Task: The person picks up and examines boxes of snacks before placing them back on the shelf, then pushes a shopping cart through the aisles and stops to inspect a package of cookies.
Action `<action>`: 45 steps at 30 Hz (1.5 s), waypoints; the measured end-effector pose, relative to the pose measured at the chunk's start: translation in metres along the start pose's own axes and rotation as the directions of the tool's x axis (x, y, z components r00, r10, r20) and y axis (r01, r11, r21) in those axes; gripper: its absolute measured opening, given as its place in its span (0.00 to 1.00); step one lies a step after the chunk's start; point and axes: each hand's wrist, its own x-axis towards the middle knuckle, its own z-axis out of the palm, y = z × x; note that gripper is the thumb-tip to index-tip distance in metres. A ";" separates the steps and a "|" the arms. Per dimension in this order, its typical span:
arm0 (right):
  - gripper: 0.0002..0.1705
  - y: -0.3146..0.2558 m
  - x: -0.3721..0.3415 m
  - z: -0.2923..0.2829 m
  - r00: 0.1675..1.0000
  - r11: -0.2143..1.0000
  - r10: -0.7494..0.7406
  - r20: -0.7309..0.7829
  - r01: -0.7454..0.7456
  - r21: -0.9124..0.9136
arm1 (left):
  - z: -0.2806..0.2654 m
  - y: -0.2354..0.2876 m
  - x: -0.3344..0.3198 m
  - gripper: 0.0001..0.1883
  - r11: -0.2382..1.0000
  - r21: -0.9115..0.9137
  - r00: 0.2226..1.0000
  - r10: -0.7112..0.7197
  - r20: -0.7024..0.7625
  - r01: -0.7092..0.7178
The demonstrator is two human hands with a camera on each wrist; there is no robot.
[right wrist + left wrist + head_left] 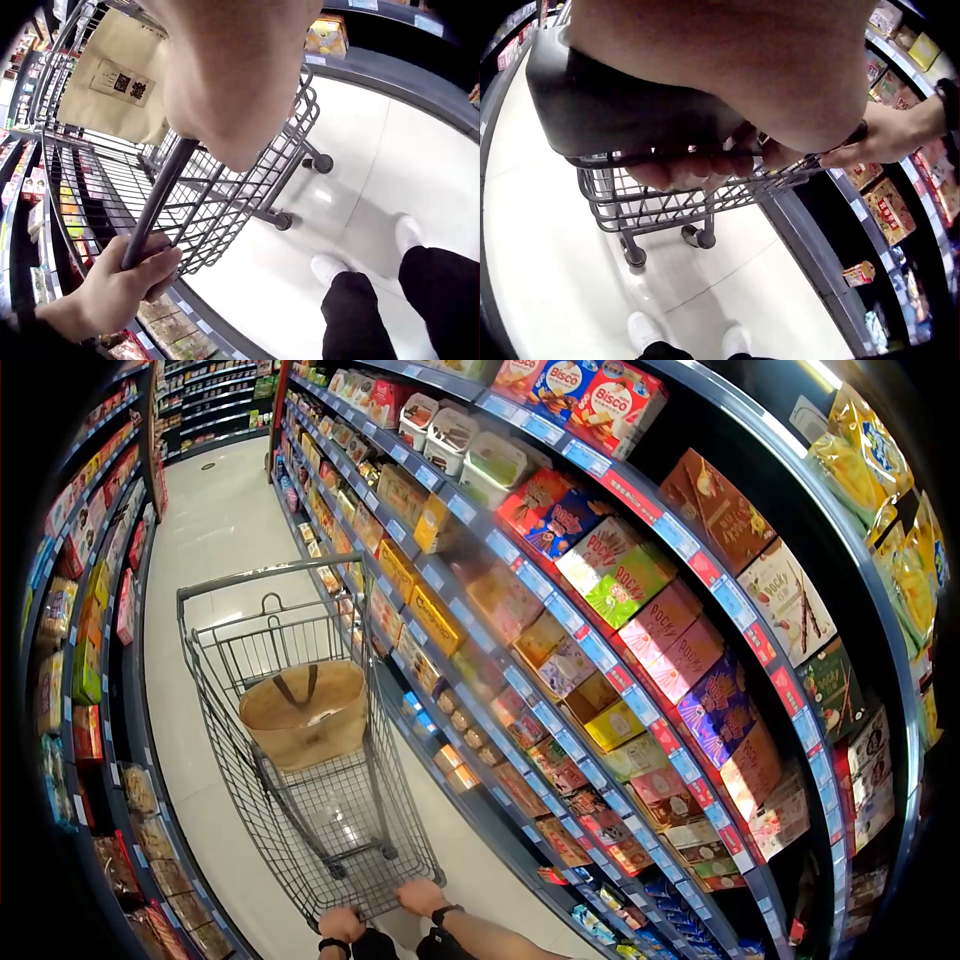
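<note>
Tall shelves point(598, 650) crowded with snack packages point(610, 570) flank the aisle, and a wire cart point(360, 810) stands between them. A tan bag point(310, 735) sits in the cart, well apart from its near edge; the head view looks into the bag's open top. A dark handle point(160, 199) spans the near edge. Both hands grip it: the left hand point(120, 283) near the left corner, the right hand point(420, 898) near the right. The wrist views show white shoes point(643, 330) clearly. Only the right wrist view shows the bag's label point(124, 82), with dark characters.
</note>
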 end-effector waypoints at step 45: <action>0.07 -0.008 0.058 -0.040 0.990 0.995 -0.095 -0.107 0.091 -0.044 | -0.015 -0.038 0.019 0.19 0.990 -0.140 0.961 -0.038 -0.274 -0.001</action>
